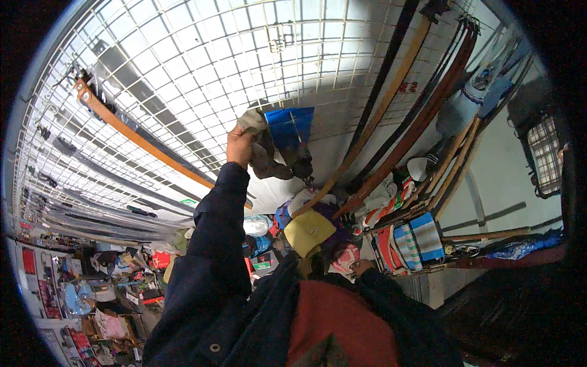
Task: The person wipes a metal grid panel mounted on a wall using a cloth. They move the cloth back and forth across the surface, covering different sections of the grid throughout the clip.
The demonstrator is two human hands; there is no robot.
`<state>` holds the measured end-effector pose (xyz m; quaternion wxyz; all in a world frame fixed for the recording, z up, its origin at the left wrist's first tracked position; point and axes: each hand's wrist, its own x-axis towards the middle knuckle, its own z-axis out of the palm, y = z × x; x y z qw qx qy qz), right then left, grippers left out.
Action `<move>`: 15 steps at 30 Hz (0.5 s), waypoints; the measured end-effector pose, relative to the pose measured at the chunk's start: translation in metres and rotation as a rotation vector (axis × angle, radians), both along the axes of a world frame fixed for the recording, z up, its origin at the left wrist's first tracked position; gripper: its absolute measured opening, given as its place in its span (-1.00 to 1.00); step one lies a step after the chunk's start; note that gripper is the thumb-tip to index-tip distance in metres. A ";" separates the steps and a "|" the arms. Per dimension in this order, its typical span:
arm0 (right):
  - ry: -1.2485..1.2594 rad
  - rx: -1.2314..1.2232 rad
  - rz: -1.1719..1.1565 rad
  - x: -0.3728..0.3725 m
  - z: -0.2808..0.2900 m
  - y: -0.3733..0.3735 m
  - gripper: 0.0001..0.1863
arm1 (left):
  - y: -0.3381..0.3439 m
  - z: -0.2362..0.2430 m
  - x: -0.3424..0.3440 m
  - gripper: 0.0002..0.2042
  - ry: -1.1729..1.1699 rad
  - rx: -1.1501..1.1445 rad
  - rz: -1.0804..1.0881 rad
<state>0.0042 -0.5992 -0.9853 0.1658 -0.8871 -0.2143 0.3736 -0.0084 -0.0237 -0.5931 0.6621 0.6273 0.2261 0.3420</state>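
Raised in front of the wire grid (202, 67), my left hand (239, 147) is closed on the top of a limp grey-brown cloth piece (263, 160). Its exact kind does not show. Right beside the cloth hangs a blue sheet or packet (290, 125), with a dark bunched thing (301, 166) below it; whether these are joined to the cloth I cannot tell. Low by my body, my right hand (363, 267) is near a pink-and-white patterned cloth (346, 259). Its fingers are mostly hidden, so their grip is unclear.
A tan belt (140, 140) hangs on the grid's left, and a brown belt (422, 128) among others on the right. Below lie a yellow cloth (310, 232) and heaped goods. Striped folded fabric (419, 241) is at right, a plaid bag (543, 156) beyond.
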 end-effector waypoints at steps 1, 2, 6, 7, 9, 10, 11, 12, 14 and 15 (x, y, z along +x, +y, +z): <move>0.009 -0.016 0.003 -0.001 0.010 0.005 -0.47 | 0.001 -0.001 -0.004 -0.69 -0.052 0.081 -0.031; -0.004 -0.007 -0.015 -0.002 0.026 0.012 -0.47 | 0.001 -0.002 -0.008 -0.71 -0.057 0.122 -0.027; -0.082 0.353 -0.201 0.000 0.137 0.076 -0.50 | -0.011 -0.015 -0.040 -0.71 0.033 0.102 0.038; -0.107 0.469 -0.233 0.004 0.171 0.098 -0.51 | -0.015 -0.021 -0.048 -0.71 0.050 0.081 0.051; -0.144 0.681 -0.252 0.015 0.236 0.147 -0.52 | -0.025 -0.039 -0.073 -0.71 -0.010 0.028 0.076; -0.150 0.748 -0.239 0.022 0.265 0.172 -0.53 | -0.030 -0.052 -0.086 -0.73 0.041 -0.010 0.118; -0.129 0.845 -0.194 0.028 0.291 0.197 -0.53 | -0.036 -0.066 -0.100 -0.74 0.015 -0.014 0.141; -0.128 0.832 -0.190 0.037 0.315 0.220 -0.54 | -0.043 -0.083 -0.113 -0.75 0.029 -0.055 0.164; 0.045 0.916 -0.154 0.052 0.353 0.257 -0.55 | -0.059 -0.120 -0.142 -0.76 0.042 -0.170 0.185; 0.207 0.982 -0.132 0.057 0.369 0.269 -0.56 | -0.072 -0.141 -0.159 -0.77 0.138 -0.224 0.227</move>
